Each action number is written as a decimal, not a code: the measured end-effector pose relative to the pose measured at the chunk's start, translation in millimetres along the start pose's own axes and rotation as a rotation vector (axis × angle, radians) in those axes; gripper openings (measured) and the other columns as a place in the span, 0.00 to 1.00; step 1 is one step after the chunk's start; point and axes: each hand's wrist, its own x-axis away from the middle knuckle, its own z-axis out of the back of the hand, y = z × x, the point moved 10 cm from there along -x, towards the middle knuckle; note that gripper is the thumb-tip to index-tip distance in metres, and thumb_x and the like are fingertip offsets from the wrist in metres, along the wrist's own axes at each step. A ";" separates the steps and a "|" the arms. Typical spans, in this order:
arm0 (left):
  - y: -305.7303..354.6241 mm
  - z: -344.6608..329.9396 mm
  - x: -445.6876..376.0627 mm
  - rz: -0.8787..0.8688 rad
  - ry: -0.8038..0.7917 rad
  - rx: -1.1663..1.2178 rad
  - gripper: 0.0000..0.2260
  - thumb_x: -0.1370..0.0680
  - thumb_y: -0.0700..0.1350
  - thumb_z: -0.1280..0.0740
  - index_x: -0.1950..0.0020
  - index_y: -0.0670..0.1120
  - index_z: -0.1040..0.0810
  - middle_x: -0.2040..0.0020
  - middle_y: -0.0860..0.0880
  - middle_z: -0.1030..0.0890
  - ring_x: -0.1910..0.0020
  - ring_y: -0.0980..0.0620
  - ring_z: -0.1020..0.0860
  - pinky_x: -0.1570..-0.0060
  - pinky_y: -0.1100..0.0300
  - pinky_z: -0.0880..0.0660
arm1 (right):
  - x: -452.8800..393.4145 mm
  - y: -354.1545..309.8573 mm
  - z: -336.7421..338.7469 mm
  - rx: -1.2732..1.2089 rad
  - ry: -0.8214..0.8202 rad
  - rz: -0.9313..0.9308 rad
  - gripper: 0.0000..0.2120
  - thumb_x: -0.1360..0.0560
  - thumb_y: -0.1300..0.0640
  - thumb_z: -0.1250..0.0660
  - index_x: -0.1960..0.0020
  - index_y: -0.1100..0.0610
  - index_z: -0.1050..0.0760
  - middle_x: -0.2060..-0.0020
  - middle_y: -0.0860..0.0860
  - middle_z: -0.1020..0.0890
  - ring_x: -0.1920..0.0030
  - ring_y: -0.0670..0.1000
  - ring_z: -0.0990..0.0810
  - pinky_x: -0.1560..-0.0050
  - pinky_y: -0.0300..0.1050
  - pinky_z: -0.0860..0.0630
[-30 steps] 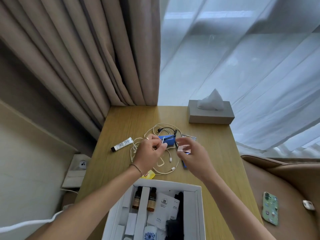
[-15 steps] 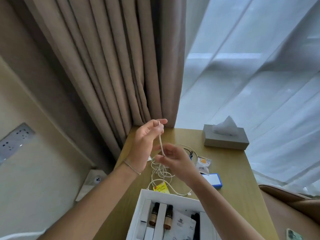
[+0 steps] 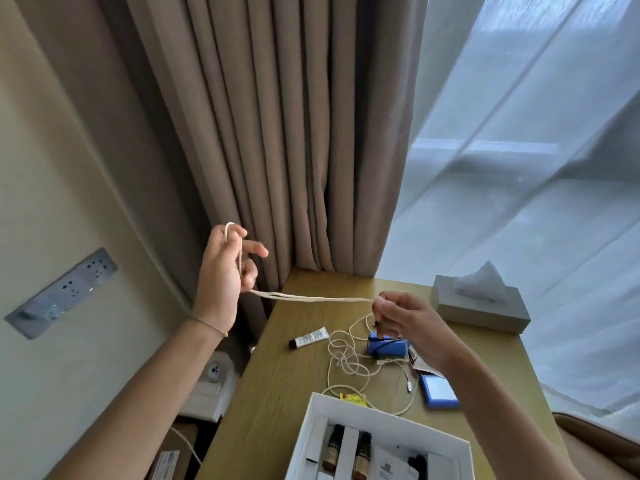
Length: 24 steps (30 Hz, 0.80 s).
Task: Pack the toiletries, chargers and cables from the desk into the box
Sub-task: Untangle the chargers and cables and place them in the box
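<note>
1. While your left hand (image 3: 225, 268) grips the looped end, your right hand (image 3: 405, 323) pinches the cream braided cable (image 3: 311, 298), stretched doubled above the desk (image 3: 277, 375).
2. At 6 o'clock, the white box (image 3: 313, 410) holds two amber bottles (image 3: 333, 450).
3. One tube (image 3: 309, 338) lies at 9 o'clock of the cable's slack.

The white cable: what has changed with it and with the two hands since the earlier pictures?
The left hand rose up and to the left, with the white cable looped over its fingers. The right hand let go of the small packet it held a second ago and now pinches the cable, which is doubled and stretched between the two hands. The rest of the cable still lies tangled on the desk. The white box stayed in place.
</note>
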 end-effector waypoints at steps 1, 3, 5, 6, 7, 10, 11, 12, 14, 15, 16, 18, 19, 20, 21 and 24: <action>-4.1 1.3 1.4 -0.004 -0.012 -0.096 0.10 0.15 0.49 0.45 0.54 0.50 0.30 0.63 0.45 0.18 0.78 0.54 0.37 0.79 0.64 0.42 | 2.8 -5.6 2.0 0.015 0.011 -0.001 0.14 0.20 0.53 0.35 0.57 0.63 0.26 0.69 0.54 0.37 0.70 0.49 0.37 0.66 0.38 0.32; -16.5 -12.6 11.0 0.005 -0.121 -0.230 0.08 0.16 0.52 0.42 0.52 0.50 0.32 0.63 0.43 0.17 0.77 0.53 0.38 0.79 0.64 0.41 | 5.8 -17.8 -3.2 0.061 0.003 0.006 0.14 0.19 0.53 0.37 0.59 0.62 0.26 0.71 0.50 0.37 0.71 0.48 0.39 0.67 0.39 0.32; -33.6 -40.6 28.4 0.038 -0.289 -0.320 0.11 0.19 0.57 0.37 0.47 0.51 0.33 0.63 0.43 0.17 0.75 0.53 0.33 0.73 0.63 0.35 | 6.4 -27.5 -19.3 0.127 -0.033 0.009 0.15 0.16 0.56 0.39 0.61 0.60 0.28 0.71 0.50 0.37 0.72 0.47 0.38 0.68 0.39 0.34; -41.6 -55.0 38.4 0.050 -0.368 -0.362 0.17 0.22 0.61 0.34 0.42 0.52 0.32 0.62 0.44 0.16 0.70 0.54 0.27 0.66 0.60 0.29 | 6.3 -30.7 -29.5 0.168 -0.056 0.006 0.16 0.16 0.58 0.40 0.62 0.59 0.28 0.71 0.50 0.36 0.72 0.47 0.38 0.68 0.40 0.36; -48.5 -68.8 48.7 0.056 -0.439 -0.401 0.24 0.26 0.65 0.32 0.37 0.53 0.32 0.61 0.47 0.17 0.64 0.56 0.22 0.58 0.57 0.25 | 6.2 -33.0 -39.9 0.214 -0.075 0.005 0.16 0.16 0.59 0.40 0.62 0.60 0.28 0.71 0.50 0.35 0.72 0.46 0.37 0.69 0.40 0.37; -60.8 -100.8 73.6 0.052 -0.602 -0.541 0.34 0.34 0.70 0.27 0.33 0.56 0.27 0.54 0.54 0.18 0.56 0.61 0.20 0.52 0.60 0.22 | 5.4 -38.5 -59.8 0.319 -0.093 0.033 0.14 0.16 0.61 0.40 0.55 0.69 0.24 0.70 0.51 0.27 0.70 0.47 0.30 0.68 0.41 0.33; -62.7 -107.3 78.5 0.058 -0.643 -0.570 0.31 0.35 0.68 0.25 0.37 0.55 0.23 0.52 0.54 0.17 0.54 0.59 0.19 0.51 0.59 0.22 | 5.0 -39.9 -60.8 0.352 -0.072 0.049 0.14 0.16 0.59 0.40 0.52 0.70 0.23 0.68 0.55 0.24 0.67 0.51 0.27 0.65 0.46 0.28; -64.3 -111.3 81.7 0.077 -0.680 -0.577 0.25 0.33 0.63 0.23 0.41 0.54 0.21 0.52 0.53 0.16 0.52 0.56 0.18 0.50 0.58 0.21 | 5.4 -40.7 -59.3 0.396 -0.040 0.055 0.15 0.16 0.57 0.40 0.50 0.68 0.22 0.64 0.59 0.21 0.63 0.55 0.24 0.59 0.54 0.25; -65.7 -115.4 86.2 0.127 -0.739 -0.565 0.14 0.26 0.55 0.25 0.47 0.48 0.18 0.58 0.50 0.15 0.59 0.52 0.17 0.56 0.57 0.20 | 7.2 -35.9 -55.4 0.451 -0.012 0.029 0.16 0.15 0.54 0.43 0.47 0.63 0.20 0.58 0.61 0.16 0.58 0.62 0.19 0.52 0.61 0.22; -65.6 -115.5 87.1 0.140 -0.757 -0.580 0.13 0.24 0.53 0.27 0.50 0.44 0.18 0.64 0.48 0.17 0.65 0.52 0.19 0.60 0.57 0.22 | 9.0 -32.0 -56.1 0.455 -0.029 0.011 0.17 0.15 0.53 0.43 0.48 0.60 0.19 0.59 0.57 0.16 0.60 0.60 0.20 0.55 0.60 0.23; -66.2 -114.9 87.8 0.153 -0.771 -0.609 0.14 0.22 0.53 0.29 0.52 0.41 0.17 0.67 0.48 0.20 0.69 0.52 0.22 0.64 0.56 0.24 | 11.3 -28.8 -57.6 0.464 -0.051 -0.001 0.16 0.15 0.52 0.43 0.49 0.59 0.19 0.62 0.52 0.17 0.64 0.54 0.22 0.58 0.56 0.25; -70.1 -114.5 90.7 0.189 -0.808 -0.652 0.15 0.22 0.53 0.29 0.56 0.41 0.16 0.70 0.48 0.22 0.71 0.50 0.25 0.66 0.55 0.27 | 13.0 -26.8 -55.9 0.508 -0.057 0.004 0.16 0.16 0.51 0.42 0.53 0.58 0.21 0.64 0.50 0.20 0.64 0.48 0.25 0.59 0.57 0.26; -71.9 -115.0 94.2 0.213 -0.831 -0.649 0.16 0.22 0.54 0.29 0.57 0.41 0.16 0.72 0.50 0.25 0.73 0.52 0.28 0.68 0.58 0.30 | 13.1 -27.8 -54.8 0.526 -0.051 0.016 0.16 0.16 0.51 0.42 0.56 0.57 0.22 0.65 0.50 0.20 0.64 0.48 0.24 0.59 0.58 0.26; -73.8 -116.0 97.6 0.246 -0.849 -0.618 0.18 0.23 0.56 0.29 0.56 0.40 0.16 0.74 0.53 0.29 0.75 0.55 0.33 0.69 0.61 0.35 | 12.9 -29.2 -54.5 0.521 -0.046 0.030 0.16 0.17 0.52 0.41 0.60 0.54 0.22 0.66 0.51 0.19 0.65 0.47 0.23 0.60 0.56 0.25; -75.2 -117.6 101.1 0.277 -0.865 -0.570 0.21 0.23 0.58 0.30 0.55 0.39 0.16 0.73 0.53 0.31 0.74 0.56 0.35 0.69 0.62 0.37 | 12.4 -30.4 -55.2 0.504 -0.045 0.042 0.16 0.17 0.52 0.41 0.62 0.51 0.22 0.66 0.51 0.18 0.67 0.47 0.22 0.62 0.52 0.24; -78.7 -118.5 104.1 0.282 -0.844 -0.544 0.19 0.24 0.56 0.28 0.54 0.39 0.15 0.64 0.46 0.17 0.65 0.54 0.21 0.59 0.63 0.27 | 11.5 -34.7 -52.2 0.596 0.034 0.065 0.15 0.19 0.52 0.38 0.64 0.45 0.24 0.71 0.43 0.20 0.71 0.42 0.24 0.66 0.43 0.28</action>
